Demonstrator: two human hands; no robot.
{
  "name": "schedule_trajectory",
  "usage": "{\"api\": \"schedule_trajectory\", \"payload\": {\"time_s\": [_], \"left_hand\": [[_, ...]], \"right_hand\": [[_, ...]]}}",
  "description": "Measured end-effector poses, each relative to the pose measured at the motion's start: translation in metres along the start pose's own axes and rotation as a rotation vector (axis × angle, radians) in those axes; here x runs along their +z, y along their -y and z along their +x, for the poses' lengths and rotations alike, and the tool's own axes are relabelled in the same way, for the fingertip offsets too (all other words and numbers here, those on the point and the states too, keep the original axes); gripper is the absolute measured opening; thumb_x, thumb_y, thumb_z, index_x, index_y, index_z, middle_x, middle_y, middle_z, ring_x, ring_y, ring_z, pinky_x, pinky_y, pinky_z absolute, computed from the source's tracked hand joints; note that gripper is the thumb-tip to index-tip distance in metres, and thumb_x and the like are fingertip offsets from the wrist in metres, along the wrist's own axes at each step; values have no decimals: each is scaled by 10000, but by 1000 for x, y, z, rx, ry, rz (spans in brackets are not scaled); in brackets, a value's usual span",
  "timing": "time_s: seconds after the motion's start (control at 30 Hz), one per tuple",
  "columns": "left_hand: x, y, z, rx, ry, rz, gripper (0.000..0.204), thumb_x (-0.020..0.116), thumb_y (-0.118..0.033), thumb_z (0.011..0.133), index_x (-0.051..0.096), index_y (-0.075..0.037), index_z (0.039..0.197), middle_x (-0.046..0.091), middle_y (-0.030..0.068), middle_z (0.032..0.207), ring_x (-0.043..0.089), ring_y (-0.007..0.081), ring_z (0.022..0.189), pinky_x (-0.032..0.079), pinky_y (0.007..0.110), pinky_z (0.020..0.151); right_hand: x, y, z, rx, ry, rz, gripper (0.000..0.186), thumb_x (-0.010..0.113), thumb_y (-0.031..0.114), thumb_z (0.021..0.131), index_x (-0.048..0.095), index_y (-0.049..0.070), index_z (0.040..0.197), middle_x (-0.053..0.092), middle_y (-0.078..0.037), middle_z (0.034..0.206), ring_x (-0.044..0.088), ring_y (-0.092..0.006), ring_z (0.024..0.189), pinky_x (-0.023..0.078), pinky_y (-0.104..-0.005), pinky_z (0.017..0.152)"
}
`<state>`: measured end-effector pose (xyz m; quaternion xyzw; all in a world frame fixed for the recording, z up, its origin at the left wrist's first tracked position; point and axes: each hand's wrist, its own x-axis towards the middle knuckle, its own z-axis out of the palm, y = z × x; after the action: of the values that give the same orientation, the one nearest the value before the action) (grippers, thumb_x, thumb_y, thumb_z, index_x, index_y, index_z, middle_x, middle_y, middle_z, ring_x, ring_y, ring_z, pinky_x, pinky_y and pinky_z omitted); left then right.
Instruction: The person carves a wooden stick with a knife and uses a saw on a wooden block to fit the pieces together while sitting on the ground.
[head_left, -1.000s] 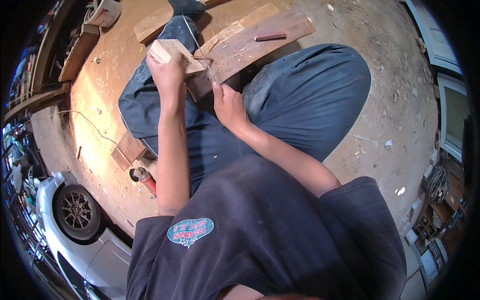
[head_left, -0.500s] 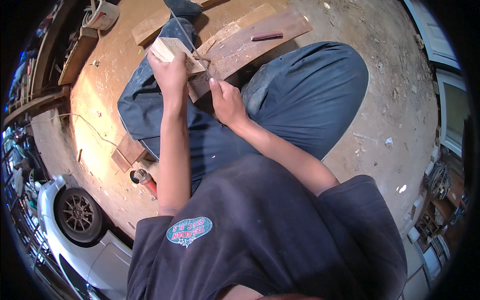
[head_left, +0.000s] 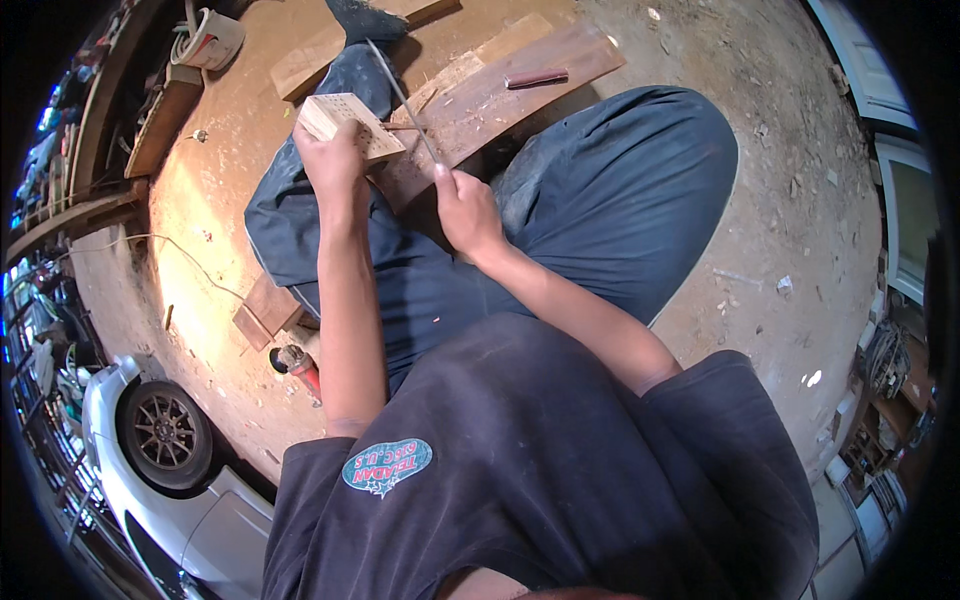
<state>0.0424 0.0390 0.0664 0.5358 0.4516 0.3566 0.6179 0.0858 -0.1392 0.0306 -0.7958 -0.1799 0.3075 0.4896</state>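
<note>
My left hand (head_left: 335,165) grips a pale wooden block (head_left: 345,118) with rows of small dark marks on one face, held over my bent legs. My right hand (head_left: 470,215) is closed on a long, thin metal rod (head_left: 405,102), like a file, slanting up past the block's right side. A small brown stick (head_left: 398,127) lies beside or against the block; whether it is attached I cannot tell. Under them a dark plank (head_left: 535,55) spans my lap area, scattered with shavings, with a reddish-brown handle-like piece (head_left: 537,80) on it.
Light boards (head_left: 310,65) lie beyond my feet. A white bucket (head_left: 215,40) is at the upper left. A red angle grinder (head_left: 302,372) and wood offcuts (head_left: 262,315) lie by my left leg, near a cord. A silver car (head_left: 165,430) is at lower left, white framed panels (head_left: 900,220) at right.
The rod swung up and leftward half a second ago and has since come back down and rightward with my right hand. The whole view has shifted slightly, the block with it.
</note>
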Motion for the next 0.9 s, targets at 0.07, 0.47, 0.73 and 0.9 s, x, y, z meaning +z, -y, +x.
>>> {"api": "schedule_trajectory", "payload": {"time_s": [0.07, 0.47, 0.73, 0.9], "left_hand": [[5, -2, -2, 37, -36, 10, 477, 590, 81, 800, 445, 32, 1252, 616, 144, 1075, 676, 241, 910, 584, 350, 769], [16, -6, -5, 68, -83, 65, 536, 590, 68, 800, 414, 29, 1305, 602, 152, 1126, 673, 242, 948, 583, 356, 797], [22, -13, -10, 85, -96, 66, 547, 624, 53, 790, 422, 24, 1298, 601, 145, 1110, 667, 240, 953, 578, 369, 815], [19, -12, -14, 52, -64, 102, 583, 636, 40, 788, 390, 43, 1317, 575, 151, 1166, 638, 241, 1032, 528, 338, 909]], "right_hand": [[-6, 13, -4, -123, 0, 89, 568, 422, 428, 1030, 610, -44, 776, 620, -297, 786, 593, -514, 816, 440, -552, 712], [3, -4, -8, 52, 14, -105, 522, 436, 394, 1039, 568, -49, 797, 577, -315, 769, 574, -521, 799, 431, -533, 682], [18, -29, -2, 16, -14, -115, 533, 411, 401, 1049, 587, -56, 837, 580, -324, 808, 569, -520, 828, 437, -518, 703], [1, 4, -11, -108, 2, 60, 521, 413, 396, 1048, 593, -52, 853, 584, -322, 820, 565, -523, 821, 438, -519, 705]]}}
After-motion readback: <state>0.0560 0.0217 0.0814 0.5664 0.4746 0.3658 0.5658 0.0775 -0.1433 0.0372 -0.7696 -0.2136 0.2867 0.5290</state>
